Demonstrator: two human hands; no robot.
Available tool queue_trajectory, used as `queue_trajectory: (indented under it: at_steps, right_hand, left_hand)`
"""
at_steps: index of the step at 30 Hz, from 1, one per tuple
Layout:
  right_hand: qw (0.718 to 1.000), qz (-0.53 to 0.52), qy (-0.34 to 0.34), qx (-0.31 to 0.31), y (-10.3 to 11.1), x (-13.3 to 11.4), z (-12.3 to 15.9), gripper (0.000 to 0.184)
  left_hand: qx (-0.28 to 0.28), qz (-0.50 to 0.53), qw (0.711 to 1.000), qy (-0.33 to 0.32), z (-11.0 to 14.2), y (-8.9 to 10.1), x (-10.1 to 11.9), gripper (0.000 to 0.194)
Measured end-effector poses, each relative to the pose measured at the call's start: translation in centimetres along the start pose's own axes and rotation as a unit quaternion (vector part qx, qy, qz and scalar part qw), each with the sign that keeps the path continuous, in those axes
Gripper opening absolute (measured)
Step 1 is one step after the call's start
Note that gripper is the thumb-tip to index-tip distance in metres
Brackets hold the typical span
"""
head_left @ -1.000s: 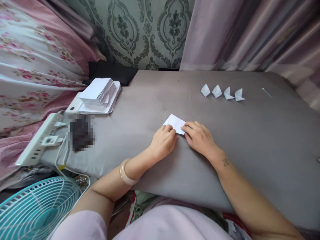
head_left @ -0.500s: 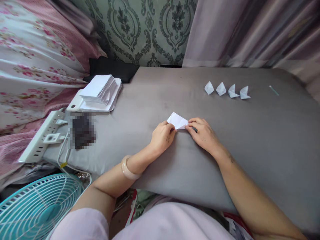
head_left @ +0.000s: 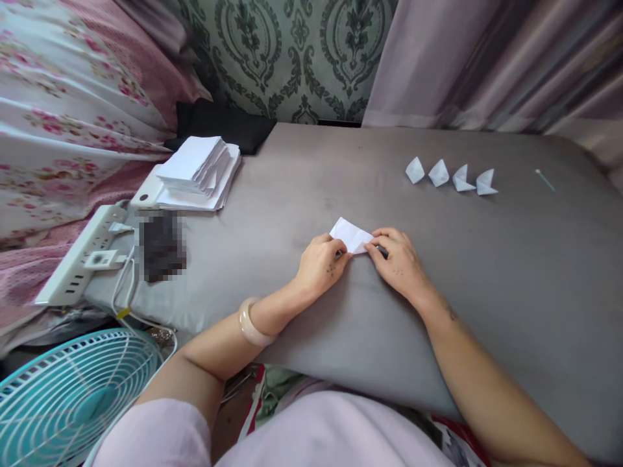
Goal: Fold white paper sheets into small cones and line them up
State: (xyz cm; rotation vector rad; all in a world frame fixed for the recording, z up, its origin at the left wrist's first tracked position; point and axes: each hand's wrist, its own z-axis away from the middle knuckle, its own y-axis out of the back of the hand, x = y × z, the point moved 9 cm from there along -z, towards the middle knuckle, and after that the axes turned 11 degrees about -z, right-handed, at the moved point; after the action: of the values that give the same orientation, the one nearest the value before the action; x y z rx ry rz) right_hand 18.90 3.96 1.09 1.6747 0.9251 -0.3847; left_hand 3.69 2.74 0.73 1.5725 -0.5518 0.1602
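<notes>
Small folded piece of smooth white paper [head_left: 348,233], flat-looking with angular corners and visible creases, sits mid-surface between the two hands, on the matte grey fabric covering [head_left: 292,175]; left hand [head_left: 320,264] mostly closed, fingers curled, thumb and fingers pinching the paper's near left part; right hand [head_left: 396,263] partly closed, fingers bent, thumb and fingertips pinching its right end, small gap showing between thumb and fingers. Smooth, glossy pale bangle [head_left: 248,322] round the left wrist, short pale pink sleeve [head_left: 160,421] on that arm. Beyond the paper, off to the right, row of four small white folded-paper shapes [head_left: 439,173], pointed and faceted, the two on the right with upright peaks and points sticking out sideways; thin stick with pale tip [head_left: 545,180] lies right of them. Far left, uneven stack of white paper sheets [head_left: 189,159], smaller pile on larger sheets, near soft black cloth [head_left: 221,124]. Nearer, dark pixelated object [head_left: 162,248], details can't be told, and long white hard-cased power strip [head_left: 80,259] with plugs and cables. Bottom left, round teal fan [head_left: 92,399] with ribbed grille. Behind: grey-green damask-patterned wall [head_left: 296,58], draped mauve curtain [head_left: 438,58], gathered white fabric with pink flowers [head_left: 43,130]
</notes>
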Motion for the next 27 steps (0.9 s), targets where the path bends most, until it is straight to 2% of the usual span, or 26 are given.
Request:
queue_trajectory:
  at_steps: [4,9,12,17,27]
  right_hand:
    - [0.999,0.014,0.027,0.024,0.6,-1.7,0.3,0.024]
    - [0.994,0.077,0.053,-0.058,-0.9,-3.6,0.8,0.019]
    - [0.995,0.07,0.029,-0.061,-1.0,-3.0,0.9,0.018]
    - [0.998,0.034,0.013,-0.047,-0.9,-1.7,0.7,0.021]
    - [1.0,-0.017,-0.026,-0.001,-0.6,-0.9,0.4,0.024]
  left_hand:
    - [0.013,-0.052,0.998,-0.034,0.1,0.5,0.5,0.019]
    - [0.044,-0.115,0.992,-0.038,-0.1,1.4,0.4,0.024]
    - [0.031,-0.08,0.996,-0.037,-0.2,1.2,0.2,0.02]
    - [-0.001,-0.038,0.999,0.007,-0.2,0.6,-0.7,0.015]
    - [0.002,-0.032,0.999,0.036,-0.4,0.6,-1.4,0.019]
